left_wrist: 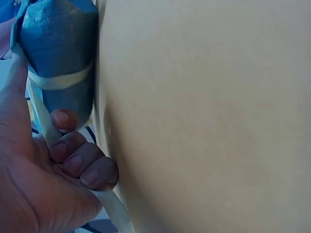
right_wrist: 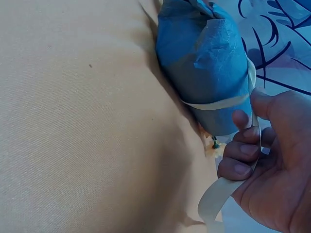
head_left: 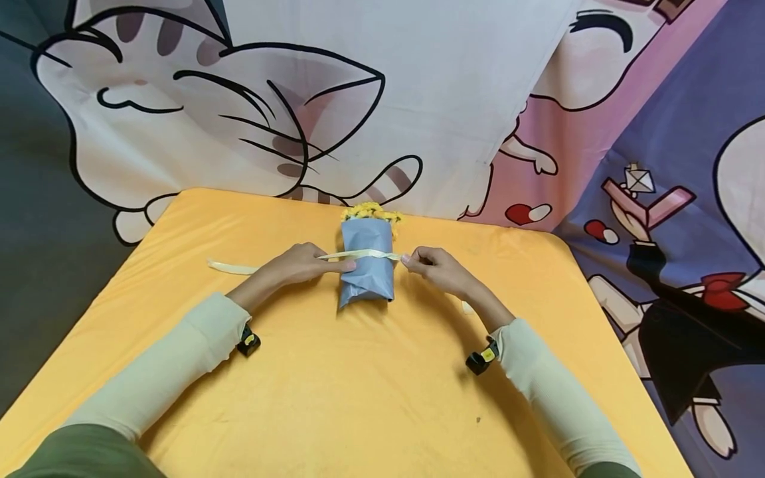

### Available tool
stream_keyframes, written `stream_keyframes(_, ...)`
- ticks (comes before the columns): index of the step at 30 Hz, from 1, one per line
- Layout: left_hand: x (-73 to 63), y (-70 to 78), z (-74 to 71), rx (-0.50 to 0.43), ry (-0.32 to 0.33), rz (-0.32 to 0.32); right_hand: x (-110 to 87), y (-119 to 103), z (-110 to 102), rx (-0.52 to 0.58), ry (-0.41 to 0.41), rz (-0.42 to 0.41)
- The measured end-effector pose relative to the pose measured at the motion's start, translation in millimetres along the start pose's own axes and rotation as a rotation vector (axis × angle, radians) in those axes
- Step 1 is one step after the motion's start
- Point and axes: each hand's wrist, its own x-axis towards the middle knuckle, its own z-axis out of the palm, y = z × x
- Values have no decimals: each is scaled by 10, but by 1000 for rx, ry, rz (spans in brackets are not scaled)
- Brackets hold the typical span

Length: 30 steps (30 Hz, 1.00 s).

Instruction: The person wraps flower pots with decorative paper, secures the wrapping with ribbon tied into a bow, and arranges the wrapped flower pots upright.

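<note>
A bunch of yellow flowers (head_left: 372, 211) wrapped in blue-grey paper (head_left: 367, 285) lies on the table, blossoms toward the far edge. Around the wrapping runs a cream ribbon (head_left: 364, 253), crossing over its top side. My left hand (head_left: 297, 263) grips one end of the ribbon in its curled fingers, while its thumb reaches onto the paper. Right of the bouquet, my right hand (head_left: 435, 265) holds the other end between thumb and fingers. In the right wrist view, the ribbon's loose tail (right_wrist: 214, 201) hangs below the curled fingers. The flower stems are hidden inside the paper.
The table (head_left: 358, 385) has a yellow cloth over it. Behind stands a cloth backdrop (head_left: 454, 99) printed with a cartoon cat, and a purple printed one (head_left: 657, 166) is at the right. A ribbon tail (head_left: 230, 267) extends left past my left hand.
</note>
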Motion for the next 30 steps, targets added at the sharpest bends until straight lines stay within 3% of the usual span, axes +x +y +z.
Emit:
stream_keyframes(8, -38, 5, -107, 79, 13, -78, -12, 39, -29, -73, 8, -14)
stream_keyframes(13, -63, -30, -196, 136, 2, -20, -17, 54, -26, -74, 2, -14)
stream_keyframes(17, -73, -96, -230, 128, -1, 30, -26, 59, 3, -51, -8, -8)
stream_keyframes(24, -43, -184, -213, 103, 8, 71, -28, 89, 35, -26, -36, 5)
stream_keyframes(30, -33, -195, -216, 90, 8, 64, -40, 96, 32, 14, -57, 21)
